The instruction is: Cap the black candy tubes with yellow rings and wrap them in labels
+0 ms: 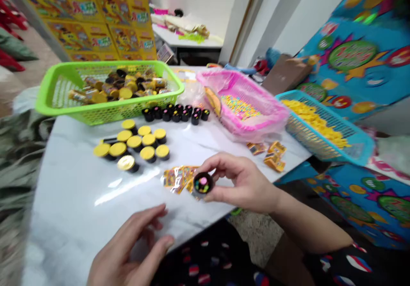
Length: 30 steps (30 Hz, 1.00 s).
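Between the thumb and fingers of my right hand (pixel 240 183) is a small black cup (pixel 203 183), its mouth turned toward me, with colourful beads and a pink piece inside. Just behind it, printed orange wrappers (pixel 179 178) lie on the white table (pixel 80 226). My left hand (pixel 131 247) hovers near the front edge, fingers apart and holding nothing. Farther back on the left stand several black cups with yellow lids (pixel 134 142); one lid (pixel 127 163) looks paler and shiny. Beyond them is a cluster of small black cups (pixel 176 114) with coloured bits on top.
A green basket (pixel 109 115) of small filled containers stands at the back left. The pink basket (pixel 237 128) holds colourful beads, and the blue basket (pixel 333 149) yellow pieces. Orange packets (pixel 274 156) lie at the right edge. Printed boxes (pixel 361 59) rise at the right.
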Available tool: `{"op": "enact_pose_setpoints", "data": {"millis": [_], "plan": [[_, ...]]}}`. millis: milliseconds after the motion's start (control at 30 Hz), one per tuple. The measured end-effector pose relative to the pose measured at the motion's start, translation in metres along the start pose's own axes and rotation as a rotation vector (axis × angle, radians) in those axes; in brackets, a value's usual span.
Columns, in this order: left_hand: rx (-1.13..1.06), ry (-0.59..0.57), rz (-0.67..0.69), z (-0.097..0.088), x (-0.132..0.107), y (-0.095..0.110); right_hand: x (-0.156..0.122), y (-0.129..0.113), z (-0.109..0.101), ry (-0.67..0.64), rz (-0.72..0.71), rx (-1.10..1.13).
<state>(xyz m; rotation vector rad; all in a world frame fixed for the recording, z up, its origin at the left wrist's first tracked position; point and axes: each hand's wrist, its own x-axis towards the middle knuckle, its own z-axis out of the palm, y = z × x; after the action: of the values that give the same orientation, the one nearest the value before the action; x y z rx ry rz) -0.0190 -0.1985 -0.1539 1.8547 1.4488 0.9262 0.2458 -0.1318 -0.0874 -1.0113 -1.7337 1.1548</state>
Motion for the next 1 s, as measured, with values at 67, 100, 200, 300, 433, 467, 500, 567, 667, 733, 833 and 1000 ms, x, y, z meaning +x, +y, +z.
{"op": "enact_pose_setpoints", "data": {"millis": [67, 100, 200, 300, 433, 467, 500, 567, 667, 733, 833, 1000], "plan": [[-0.036, -0.014, 0.046, -0.002, 0.001, 0.015, -0.013, 0.005, 0.043, -0.047, -0.052, -0.048], [-0.03, -0.011, 0.07, -0.003, 0.002, 0.019, -0.018, 0.011, 0.061, -0.038, -0.101, -0.087], [0.078, -0.04, 0.075, -0.005, 0.002, 0.017, -0.029, 0.027, 0.097, 0.002, -0.245, -0.216], [0.21, -0.005, 0.105, -0.008, -0.002, 0.005, -0.035, 0.035, 0.095, -0.009, -0.314, -0.369], [0.261, 0.026, 0.145, -0.009, -0.005, -0.005, -0.037, 0.034, 0.039, 0.166, -0.253, -0.623], [0.265, 0.028, 0.138, -0.009, -0.005, -0.007, -0.037, 0.034, 0.022, 0.232, -0.212, -0.684], [0.27, 0.034, 0.126, -0.009, -0.006, -0.008, -0.037, 0.035, 0.006, 0.289, -0.165, -0.742], [0.267, 0.019, 0.085, -0.009, -0.006, -0.013, -0.038, 0.04, -0.018, 0.348, -0.067, -0.845], [0.224, -0.016, 0.106, -0.009, -0.005, -0.02, -0.037, 0.054, -0.032, 0.257, 0.079, -0.955], [0.224, -0.014, 0.128, -0.009, -0.004, -0.02, -0.035, 0.061, -0.033, 0.186, 0.163, -0.988], [0.251, 0.016, 0.155, -0.008, -0.004, -0.015, -0.029, 0.059, -0.031, 0.172, 0.242, -0.961], [0.217, 0.049, 0.195, -0.008, -0.003, -0.003, -0.024, 0.028, -0.009, 0.17, 0.364, -0.293]]}}
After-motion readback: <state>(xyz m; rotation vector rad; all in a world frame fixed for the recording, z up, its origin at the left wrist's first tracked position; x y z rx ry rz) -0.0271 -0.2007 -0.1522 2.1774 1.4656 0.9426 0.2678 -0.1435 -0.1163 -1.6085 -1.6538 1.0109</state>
